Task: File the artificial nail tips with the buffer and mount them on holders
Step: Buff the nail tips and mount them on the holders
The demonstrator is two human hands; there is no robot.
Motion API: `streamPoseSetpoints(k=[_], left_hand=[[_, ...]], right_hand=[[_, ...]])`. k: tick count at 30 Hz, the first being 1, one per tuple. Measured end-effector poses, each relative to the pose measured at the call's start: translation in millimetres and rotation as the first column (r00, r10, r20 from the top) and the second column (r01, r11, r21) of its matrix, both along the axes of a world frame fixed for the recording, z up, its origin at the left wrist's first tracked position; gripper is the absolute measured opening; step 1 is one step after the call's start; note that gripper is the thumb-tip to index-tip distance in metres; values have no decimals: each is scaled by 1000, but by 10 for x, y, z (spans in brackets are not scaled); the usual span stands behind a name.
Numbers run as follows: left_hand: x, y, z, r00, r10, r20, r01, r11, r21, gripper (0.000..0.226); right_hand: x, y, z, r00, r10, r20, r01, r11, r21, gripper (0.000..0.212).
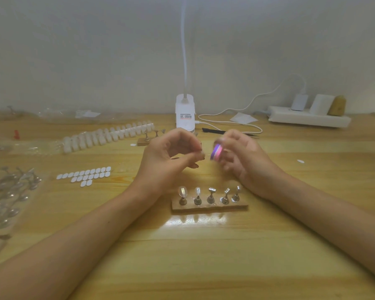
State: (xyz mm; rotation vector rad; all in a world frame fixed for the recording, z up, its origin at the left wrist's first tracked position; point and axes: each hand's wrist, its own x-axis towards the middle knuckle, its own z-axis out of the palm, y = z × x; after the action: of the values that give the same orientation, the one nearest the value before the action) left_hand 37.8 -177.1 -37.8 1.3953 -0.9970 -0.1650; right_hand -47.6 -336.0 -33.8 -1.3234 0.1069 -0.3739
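Note:
My left hand [171, 154] hovers above the table centre with thumb and fingers pinched together at their tips; a clear nail tip [201, 153] between them is barely visible. Just to its right, my right hand [240, 156] grips a small pink and purple buffer block [216, 153], blurred by motion. In front of both hands stands a wooden holder base [209, 207] with several metal holders; the two leftmost [182, 192] carry clear nail tips, the others look bare.
A strip of white nail tips [108, 135] lies back left beside a second small holder base [146, 140]. White adhesive tabs [85, 175] and bagged metal holders [7, 191] lie left. A lamp base [185, 114], tweezers [214, 131] and a power strip [307, 118] stand behind.

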Motion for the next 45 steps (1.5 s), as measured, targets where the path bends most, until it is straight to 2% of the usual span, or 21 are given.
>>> streamPoseSetpoints(k=[2,5,6,9,12,13,16,20,23,24,27,30,31,34,37,39,41,42,45], left_hand=[[-1,3,3,1000,-16,3,16,1000,5,20],[-13,-5,1,1000,-16,-1,16,1000,12,21],[-14,-4,1,1000,-9,-7,9,1000,9,21],[-5,4,4,1000,-9,-13,9,1000,5,19],[-7,-3,1,1000,-7,-21,7,1000,0,21],[-10,-5,0,1000,-8,-22,8,1000,1,21],[-8,0,0,1000,-18,-18,18,1000,7,19],[-9,-7,4,1000,-15,-22,15,1000,5,20],[-14,2,10,999,-29,-13,29,1000,7,18],[-14,2,14,999,-35,-11,35,999,5,18],[-24,-10,14,999,-33,-18,33,999,0,19],[-28,-6,15,999,-35,-6,35,999,-1,18],[-24,2,17,999,-40,-5,40,999,0,18],[-26,-4,22,999,-43,-18,44,999,5,20],[-24,-6,25,999,-38,-23,38,999,7,18],[-18,1,28,999,-46,-23,46,999,5,18],[-23,-2,28,998,-53,-22,53,999,7,18],[-29,-6,30,998,-57,-15,57,998,12,19],[-40,-5,28,997,-73,11,73,997,21,18]], right_hand=[[4,28,-13,999,50,1,-50,995,-80,15],[5,3,-8,996,-86,17,85,995,43,15],[-2,-5,-1,997,-80,20,79,996,47,15],[-13,30,-16,998,50,33,-46,991,-128,14],[-5,8,-23,994,-96,50,98,993,-59,19],[-7,-7,-22,993,-99,58,101,994,-38,20],[-10,24,-31,997,47,56,-38,988,-149,17],[1,-1,-23,995,-91,49,94,995,-46,18],[-8,31,-19,998,48,40,-42,987,-154,16],[3,33,-23,998,39,40,-32,986,-167,17],[7,-8,-23,996,-81,44,83,995,-47,20],[-1,23,-19,997,63,35,-60,993,-97,19],[12,28,-24,998,65,20,-62,992,-107,20],[22,-1,-14,997,-75,-6,75,997,-14,21],[6,24,-14,1000,26,14,-24,994,-110,18],[11,37,-22,1000,-3,18,5,993,-120,17],[9,12,-17,996,-84,20,85,995,-52,19],[7,6,-14,997,-73,25,74,996,-43,21],[-2,39,-7,1000,-1,25,5,989,-148,21]])
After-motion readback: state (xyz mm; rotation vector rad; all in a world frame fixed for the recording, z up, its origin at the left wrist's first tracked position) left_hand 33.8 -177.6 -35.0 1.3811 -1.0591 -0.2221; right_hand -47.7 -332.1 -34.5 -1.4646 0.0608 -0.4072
